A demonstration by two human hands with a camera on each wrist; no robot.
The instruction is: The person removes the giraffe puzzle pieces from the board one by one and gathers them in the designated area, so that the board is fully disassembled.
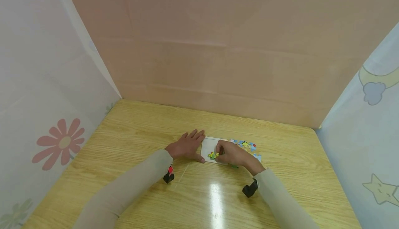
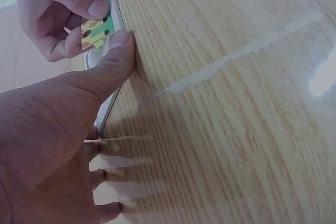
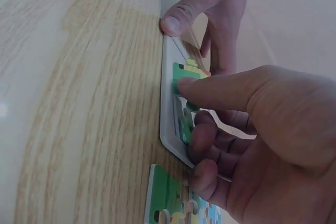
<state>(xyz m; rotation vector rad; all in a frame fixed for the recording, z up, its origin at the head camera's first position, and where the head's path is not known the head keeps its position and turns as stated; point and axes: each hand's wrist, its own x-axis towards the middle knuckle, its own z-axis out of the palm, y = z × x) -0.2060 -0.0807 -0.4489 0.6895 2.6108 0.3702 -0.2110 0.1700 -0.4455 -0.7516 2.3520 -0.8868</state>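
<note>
A white puzzle tray with a raised rim lies on the table. My left hand rests at its left side with the fingers spread; the thumb tip touches the near corner of the rim. Over the tray, my right hand pinches a green and yellow puzzle piece between thumb and fingers. The thumb presses on the green part of that piece in the right wrist view, and the curled fingers hide some of it. Another green puzzle piece shows under the right hand, inside the rim.
Several puzzle pieces in blue, yellow and green lie right of the tray, partly behind the right hand. The wooden table meets a pinkish-brown backdrop behind and printed curtains at both sides.
</note>
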